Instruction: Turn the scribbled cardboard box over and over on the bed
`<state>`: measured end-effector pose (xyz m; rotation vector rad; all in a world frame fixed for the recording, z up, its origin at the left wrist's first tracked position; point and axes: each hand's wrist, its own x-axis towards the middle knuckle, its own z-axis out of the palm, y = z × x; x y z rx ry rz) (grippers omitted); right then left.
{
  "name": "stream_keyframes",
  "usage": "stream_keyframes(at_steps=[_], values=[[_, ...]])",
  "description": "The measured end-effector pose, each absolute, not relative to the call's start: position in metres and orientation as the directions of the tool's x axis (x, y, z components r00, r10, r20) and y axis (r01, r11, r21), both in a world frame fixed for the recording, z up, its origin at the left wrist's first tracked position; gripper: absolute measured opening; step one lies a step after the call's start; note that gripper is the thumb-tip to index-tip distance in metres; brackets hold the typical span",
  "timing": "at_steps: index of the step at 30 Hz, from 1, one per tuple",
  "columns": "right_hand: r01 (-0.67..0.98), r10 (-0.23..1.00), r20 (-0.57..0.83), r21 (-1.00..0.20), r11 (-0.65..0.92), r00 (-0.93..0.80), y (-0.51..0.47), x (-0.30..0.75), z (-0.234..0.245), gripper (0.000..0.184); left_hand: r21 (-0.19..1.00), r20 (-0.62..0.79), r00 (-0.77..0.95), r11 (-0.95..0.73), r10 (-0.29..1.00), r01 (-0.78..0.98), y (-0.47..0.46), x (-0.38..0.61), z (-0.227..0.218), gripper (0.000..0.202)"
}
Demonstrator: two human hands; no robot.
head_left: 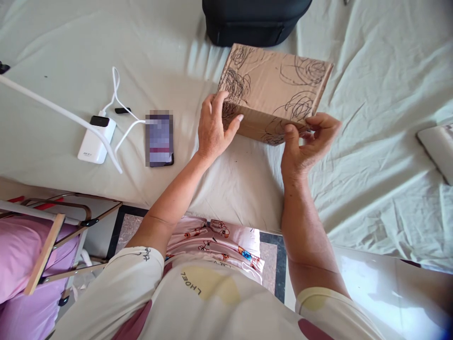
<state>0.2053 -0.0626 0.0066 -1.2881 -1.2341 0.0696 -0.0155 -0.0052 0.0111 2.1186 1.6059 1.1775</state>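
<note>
A brown cardboard box (272,85) with black scribbled loops on its top and front side rests on the sheet-covered surface. My left hand (215,127) is at its near left corner, fingers along the left edge and thumb by the front side. At the near right corner, my right hand (309,141) grips the edge, with the thumb on the front side and the fingers curled at the right. Both hands hold the box between them. The box's underside and far side are hidden.
Behind the box stands a black case (256,23). To the left lie a white power bank (97,146), a white cable (116,89) and a phone (160,141) with a blurred screen. A white object (439,148) sits at the right edge. A folding chair (53,250) stands at lower left.
</note>
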Motion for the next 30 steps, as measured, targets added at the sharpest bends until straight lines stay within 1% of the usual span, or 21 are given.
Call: stream_keyframes(at_steps=[3, 6, 8, 10, 13, 16, 19, 23, 26, 28, 30], values=[[0.626, 0.664, 0.653, -0.699, 0.345, 0.364, -0.069, 0.197, 0.011, 0.041, 0.655, 0.420, 0.035, -0.329, 0.907, 0.680, -0.005, -0.016, 0.011, 0.061], [0.635, 0.705, 0.635, -0.694, 0.340, 0.316, -0.074, 0.188, 0.013, 0.038, 0.649, 0.404, 0.027, -0.307, 0.914, 0.696, -0.004, -0.019, 0.016, 0.058], [0.624, 0.707, 0.626, -0.706, 0.334, 0.330, -0.074, 0.187, 0.014, 0.035, 0.631, 0.396, 0.042, -0.305, 0.917, 0.713, -0.006, -0.021, 0.020, 0.059], [0.596, 0.685, 0.616, -0.735, 0.323, 0.389, -0.071, 0.192, 0.012, 0.034, 0.635, 0.397, 0.040, -0.305, 0.917, 0.710, -0.007, -0.020, 0.022, 0.063], [0.536, 0.691, 0.555, -0.796, 0.281, 0.463, -0.062, 0.207, 0.003, 0.038, 0.656, 0.430, 0.001, -0.313, 0.903, 0.687, -0.005, -0.018, 0.014, 0.069], [0.556, 0.778, 0.458, -0.813, 0.171, 0.431, -0.052, 0.221, -0.012, 0.038, 0.648, 0.413, 0.014, -0.305, 0.911, 0.698, 0.006, -0.020, -0.006, 0.067], [0.642, 0.844, 0.375, -0.765, 0.049, 0.383, -0.047, 0.230, -0.027, 0.031, 0.646, 0.342, 0.030, -0.259, 0.939, 0.718, 0.019, -0.026, -0.025, 0.063], [0.732, 0.864, 0.351, -0.680, -0.030, 0.361, -0.046, 0.234, -0.036, 0.034, 0.628, 0.313, 0.018, -0.221, 0.950, 0.747, 0.023, -0.031, -0.036, 0.065], [0.743, 0.860, 0.360, -0.669, -0.032, 0.361, -0.047, 0.232, -0.036, 0.032, 0.612, 0.347, 0.003, -0.229, 0.938, 0.757, 0.022, -0.032, -0.037, 0.066], [0.723, 0.856, 0.371, -0.691, -0.004, 0.360, -0.048, 0.230, -0.032, 0.029, 0.613, 0.358, -0.005, -0.231, 0.934, 0.756, 0.022, -0.032, -0.037, 0.064], [0.692, 0.846, 0.396, -0.721, 0.046, 0.357, -0.050, 0.227, -0.024, 0.032, 0.620, 0.370, -0.004, -0.244, 0.929, 0.746, 0.024, -0.033, -0.036, 0.058]])
